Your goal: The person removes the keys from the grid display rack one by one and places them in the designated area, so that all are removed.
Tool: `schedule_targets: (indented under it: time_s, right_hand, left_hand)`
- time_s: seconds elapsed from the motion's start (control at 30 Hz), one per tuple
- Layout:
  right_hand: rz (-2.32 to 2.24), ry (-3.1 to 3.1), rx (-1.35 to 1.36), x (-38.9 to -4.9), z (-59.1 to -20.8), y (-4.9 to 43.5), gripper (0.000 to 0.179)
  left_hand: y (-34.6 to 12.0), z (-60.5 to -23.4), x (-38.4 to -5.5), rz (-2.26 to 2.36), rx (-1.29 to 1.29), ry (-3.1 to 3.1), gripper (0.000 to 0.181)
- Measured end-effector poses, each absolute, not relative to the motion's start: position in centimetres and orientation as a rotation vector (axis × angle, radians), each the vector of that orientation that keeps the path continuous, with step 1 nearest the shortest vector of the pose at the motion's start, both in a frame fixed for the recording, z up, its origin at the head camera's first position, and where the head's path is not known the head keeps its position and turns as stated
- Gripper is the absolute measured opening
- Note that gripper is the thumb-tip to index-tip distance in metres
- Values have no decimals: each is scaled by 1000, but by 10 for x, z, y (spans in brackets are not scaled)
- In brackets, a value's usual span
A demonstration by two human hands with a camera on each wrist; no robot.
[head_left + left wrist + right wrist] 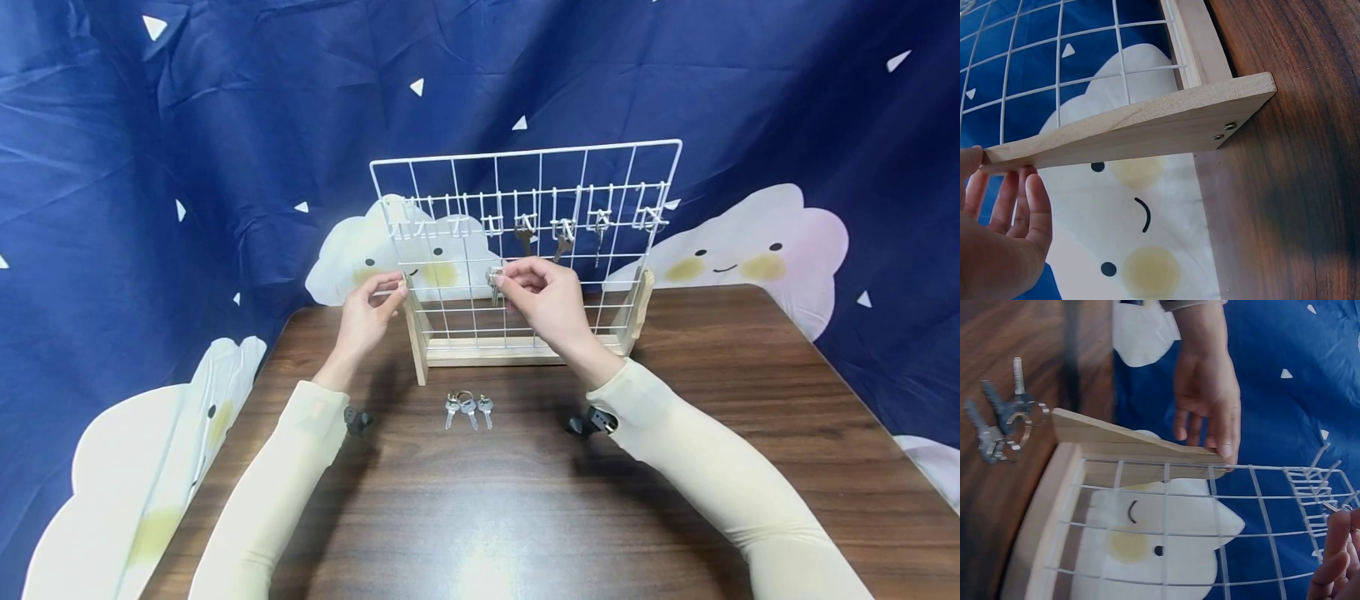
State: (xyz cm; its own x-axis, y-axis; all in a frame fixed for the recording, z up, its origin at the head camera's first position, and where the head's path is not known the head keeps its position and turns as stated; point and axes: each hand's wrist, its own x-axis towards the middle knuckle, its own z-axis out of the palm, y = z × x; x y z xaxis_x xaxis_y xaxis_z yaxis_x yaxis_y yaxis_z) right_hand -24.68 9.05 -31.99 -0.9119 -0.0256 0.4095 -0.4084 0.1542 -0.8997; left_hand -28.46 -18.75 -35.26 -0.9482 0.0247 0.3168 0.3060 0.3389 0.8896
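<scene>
Pinching key (494, 288), right hand (553, 304); pinching wooden side (1129, 134), left hand (363, 318); any lettering too small to read.

A silver metal key (492, 281) is pinched, blade down, by the right hand (546, 298) before a white wire grid rack with pale wooden supports (487, 353), whose left panel is gripped by the left hand (366, 318). Other metal keys (525, 237) are hung from its hooks; three silver ringed keys (468, 407) are laid side by side on the brown wooden bench (420, 500).

An indoor spot, home or studio unclear: a cloud-print curtain (247, 125) hangs behind the desk's (525, 475) far edge.
</scene>
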Motion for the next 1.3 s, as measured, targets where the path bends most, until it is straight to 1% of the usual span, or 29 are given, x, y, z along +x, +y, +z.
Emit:
schedule_targets:
  time_s: [0.23,0.4,0.73,0.97,1.3]
  right_hand:
    - [1808,-2201,403,-249,-343,96,18]
    - [1830,-2258,369,-246,-352,98,21]
    - [1761,-2379,354,-242,-368,99,17]
    - [1799,-2376,379,-244,-390,101,17]
    - [1868,-2422,335,-241,-410,100,13]
  left_hand:
    - [-187,-351,-285,-1659,-307,-2346,37]
    - [-186,-351,-285,-1659,-307,-2344,36]
    - [-188,-354,-285,-1653,-303,-2347,37]
    - [-187,-355,-287,-1657,-303,-2343,37]
    - [-187,-355,-286,-1642,-303,-2342,36]
